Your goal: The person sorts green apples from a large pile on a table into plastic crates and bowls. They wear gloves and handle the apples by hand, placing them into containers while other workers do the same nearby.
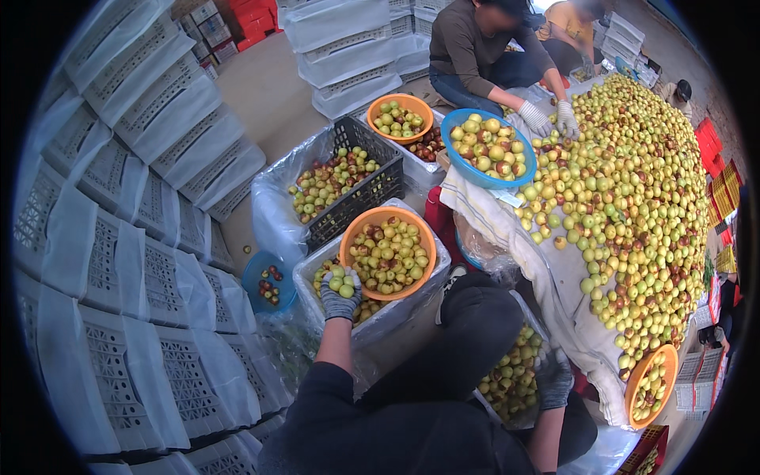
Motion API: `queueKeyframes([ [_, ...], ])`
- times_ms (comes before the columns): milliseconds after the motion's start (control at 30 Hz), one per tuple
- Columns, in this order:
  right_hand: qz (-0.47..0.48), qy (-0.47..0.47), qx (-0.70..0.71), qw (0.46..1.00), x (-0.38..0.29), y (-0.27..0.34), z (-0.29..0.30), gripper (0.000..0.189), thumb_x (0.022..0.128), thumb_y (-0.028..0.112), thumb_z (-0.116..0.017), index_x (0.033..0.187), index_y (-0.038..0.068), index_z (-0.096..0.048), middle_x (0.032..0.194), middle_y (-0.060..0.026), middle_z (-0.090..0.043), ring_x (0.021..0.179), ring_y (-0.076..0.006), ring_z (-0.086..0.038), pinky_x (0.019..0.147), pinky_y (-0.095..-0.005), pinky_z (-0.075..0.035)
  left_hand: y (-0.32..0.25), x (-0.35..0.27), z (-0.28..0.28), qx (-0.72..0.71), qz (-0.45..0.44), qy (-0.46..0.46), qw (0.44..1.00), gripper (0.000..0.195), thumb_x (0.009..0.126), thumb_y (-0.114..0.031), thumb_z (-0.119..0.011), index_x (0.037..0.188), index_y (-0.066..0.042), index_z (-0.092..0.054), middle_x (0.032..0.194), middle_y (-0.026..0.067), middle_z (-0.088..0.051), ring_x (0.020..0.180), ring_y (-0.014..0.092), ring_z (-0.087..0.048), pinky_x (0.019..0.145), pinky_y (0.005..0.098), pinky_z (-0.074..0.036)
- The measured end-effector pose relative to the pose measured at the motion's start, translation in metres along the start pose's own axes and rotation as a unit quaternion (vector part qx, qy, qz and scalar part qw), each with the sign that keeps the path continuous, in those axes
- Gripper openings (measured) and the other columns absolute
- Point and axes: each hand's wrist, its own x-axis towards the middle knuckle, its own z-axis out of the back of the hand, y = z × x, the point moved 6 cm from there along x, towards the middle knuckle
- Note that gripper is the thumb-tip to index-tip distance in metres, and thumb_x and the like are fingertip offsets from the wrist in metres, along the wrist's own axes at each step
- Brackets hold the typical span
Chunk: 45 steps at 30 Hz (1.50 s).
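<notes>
My left hand [341, 297], in a grey knit glove, holds several green jujubes [341, 281] over a plastic-lined crate [309, 284] of fruit. Against it stands an orange plastic basket [428, 261] heaped with yellow-green and brown jujubes, resting on the same crate. My right hand [553, 375], gloved too, is at the right edge of another lined crate of jujubes [510, 380] beside my leg; its fingers point up, and whether it holds anything is unclear. A great heap of jujubes [629, 208] lies on a cloth-covered surface at the right.
A black crate [356, 199] of jujubes, a blue bowl [270, 282] with red ones and an orange basket [401, 98] surround the lined crate. A blue basket [491, 178] stands by the heap, near a co-worker's gloved hands [549, 120]. Stacked grey crates [160, 285] line the left.
</notes>
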Motion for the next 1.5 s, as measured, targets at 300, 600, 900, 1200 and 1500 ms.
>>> queueKeyframes([
  [300, -0.012, 0.026, -0.028, 0.999, 0.003, 0.0, -0.024, 0.038, 0.088, 0.024, -0.061, 0.121, 0.005, -0.058, 0.105, -0.008, -0.066, 0.09, -0.0191, -0.063, 0.078, -0.0321, -0.051, -0.051, -0.019, -0.014, 0.387, -0.209, 0.099, 0.893, 0.048, 0.088, -0.013, -0.064, 0.132, -0.008, -0.046, 0.123, 0.0133, -0.055, 0.096, 0.017, -0.058, 0.079, 0.0304, -0.052],
  [600, -0.004, 0.014, -0.012, 1.0, -0.004, 0.007, -0.031, 0.035, 0.09, 0.023, -0.059, 0.12, 0.006, -0.058, 0.105, -0.0081, -0.066, 0.092, -0.0188, -0.063, 0.078, -0.0313, -0.052, 0.057, -0.151, -0.164, 0.28, 0.043, 0.449, 0.847, 0.053, 0.083, -0.025, -0.068, 0.127, -0.005, -0.046, 0.112, 0.0138, -0.057, 0.075, 0.011, -0.053, 0.057, 0.0201, -0.044],
  [900, 0.006, -0.003, -0.007, 1.0, -0.009, 0.009, -0.017, 0.04, 0.09, 0.024, -0.058, 0.125, 0.004, -0.054, 0.107, -0.0084, -0.065, 0.092, -0.0184, -0.063, 0.079, -0.0314, -0.053, 0.091, -0.217, -0.201, 0.287, 0.147, 0.589, 0.741, 0.049, 0.085, -0.033, -0.066, 0.12, -0.004, -0.047, 0.098, 0.0143, -0.059, 0.055, 0.012, -0.053, 0.048, 0.0207, -0.044],
  [1200, 0.012, -0.002, -0.003, 1.0, -0.011, 0.006, -0.018, 0.036, 0.09, 0.022, -0.059, 0.121, 0.004, -0.057, 0.106, -0.0092, -0.066, 0.088, -0.0201, -0.064, 0.079, -0.0325, -0.053, 0.089, -0.219, -0.197, 0.258, 0.156, 0.569, 0.765, 0.047, 0.085, -0.032, -0.069, 0.118, -0.005, -0.047, 0.096, 0.0146, -0.058, 0.058, 0.013, -0.056, 0.049, 0.0225, -0.048],
  [1500, 0.021, 0.0, 0.002, 1.0, -0.017, 0.018, -0.022, 0.038, 0.082, 0.017, -0.064, 0.116, 0.0, -0.059, 0.102, -0.0112, -0.066, 0.085, -0.0208, -0.063, 0.079, -0.0344, -0.053, 0.018, 0.039, -0.082, 0.115, 0.099, 0.097, 0.984, 0.02, 0.089, -0.013, -0.061, 0.103, -0.001, -0.054, 0.094, 0.0105, -0.058, 0.086, 0.02, -0.057, 0.075, 0.0282, -0.055],
])
